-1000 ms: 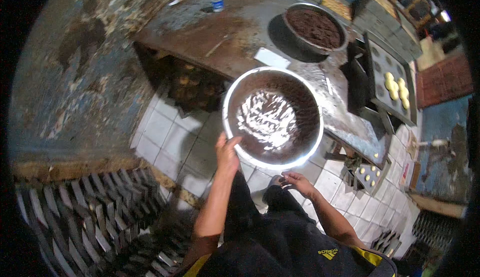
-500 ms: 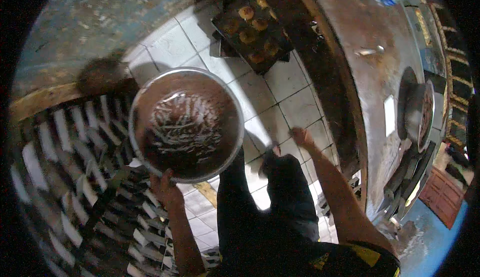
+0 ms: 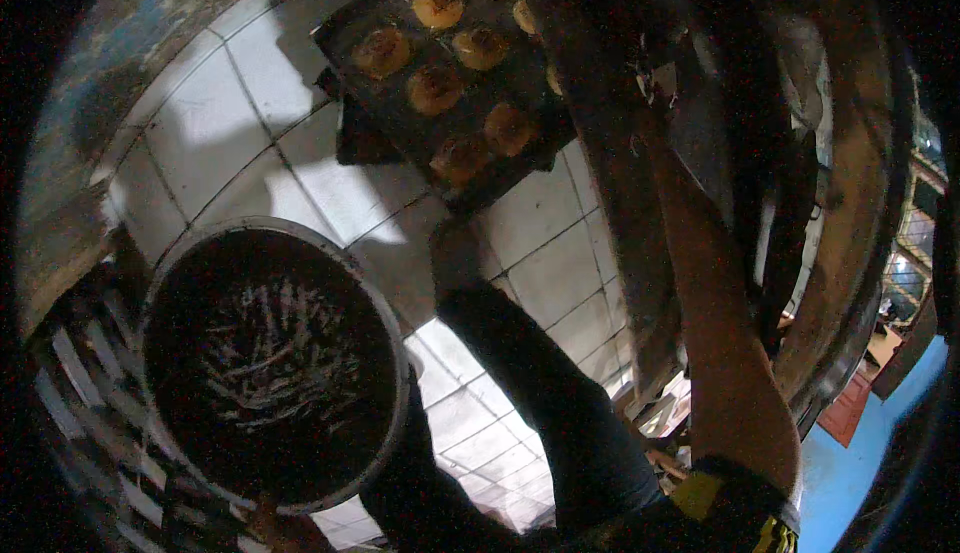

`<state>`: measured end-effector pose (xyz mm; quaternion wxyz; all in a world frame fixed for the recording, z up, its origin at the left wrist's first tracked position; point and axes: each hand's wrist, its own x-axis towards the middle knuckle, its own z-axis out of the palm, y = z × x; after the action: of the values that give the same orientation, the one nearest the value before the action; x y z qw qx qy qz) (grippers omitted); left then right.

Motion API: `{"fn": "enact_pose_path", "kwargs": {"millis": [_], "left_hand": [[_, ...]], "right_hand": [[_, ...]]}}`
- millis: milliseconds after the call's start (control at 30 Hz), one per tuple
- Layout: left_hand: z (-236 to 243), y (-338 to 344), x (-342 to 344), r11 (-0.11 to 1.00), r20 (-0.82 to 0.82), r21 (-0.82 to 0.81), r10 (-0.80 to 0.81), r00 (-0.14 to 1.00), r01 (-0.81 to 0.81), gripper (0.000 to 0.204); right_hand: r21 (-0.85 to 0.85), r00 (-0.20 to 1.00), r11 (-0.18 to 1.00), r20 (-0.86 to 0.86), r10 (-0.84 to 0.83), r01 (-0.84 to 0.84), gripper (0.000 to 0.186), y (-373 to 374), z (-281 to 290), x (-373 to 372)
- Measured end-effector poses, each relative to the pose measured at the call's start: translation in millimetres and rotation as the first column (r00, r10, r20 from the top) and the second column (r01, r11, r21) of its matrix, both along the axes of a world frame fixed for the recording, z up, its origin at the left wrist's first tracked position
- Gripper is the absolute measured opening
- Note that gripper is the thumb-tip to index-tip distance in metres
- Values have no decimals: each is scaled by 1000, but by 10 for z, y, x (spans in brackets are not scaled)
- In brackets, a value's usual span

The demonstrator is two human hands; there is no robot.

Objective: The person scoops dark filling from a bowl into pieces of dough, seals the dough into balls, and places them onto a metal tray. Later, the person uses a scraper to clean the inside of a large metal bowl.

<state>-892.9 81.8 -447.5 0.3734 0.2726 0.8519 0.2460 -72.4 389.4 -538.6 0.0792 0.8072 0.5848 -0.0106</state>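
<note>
A large round metal basin (image 3: 375, 283), its inside dark with pale streaks, is at the lower left. My left hand (image 3: 278, 528) grips its near rim; the fingers are partly hidden in shadow. My right arm stretches forward into the dark space beneath the table edge. At its end my right hand (image 3: 652, 118) is dim and blurred, beside a small pale scrap, and its fingers cannot be made out. Left of that hand, a dark baking tray (image 3: 385, 108) holds several round golden-brown buns (image 3: 437, 6) low over the tiled floor.
White floor tiles (image 3: 540, 223) lie between the tray and my legs. A slatted rack or stack (image 3: 75, 378) stands at the left beside the basin. The wooden table edge (image 3: 590, 153) runs close along my right arm. A blue surface (image 3: 850, 483) shows at the lower right.
I have bent lower and nearer the tray, which now looks bigger. My right arm has swung forward from beside my leg to under the table. The basin appears lower and further left.
</note>
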Motion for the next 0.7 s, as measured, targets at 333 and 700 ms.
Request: {"fn": "enact_pose_path", "kwargs": {"millis": [333, 700], "left_hand": [[-437, 237, 665, 997, 6, -68, 45, 999, -44, 50], [-493, 350, 780, 997, 7, -68, 29, 1000, -29, 50]], "right_hand": [[-17, 996, 997, -45, -79, 78, 32, -20, -27, 265], [7, 979, 987, -126, -159, 161, 33, -155, -50, 294]]}}
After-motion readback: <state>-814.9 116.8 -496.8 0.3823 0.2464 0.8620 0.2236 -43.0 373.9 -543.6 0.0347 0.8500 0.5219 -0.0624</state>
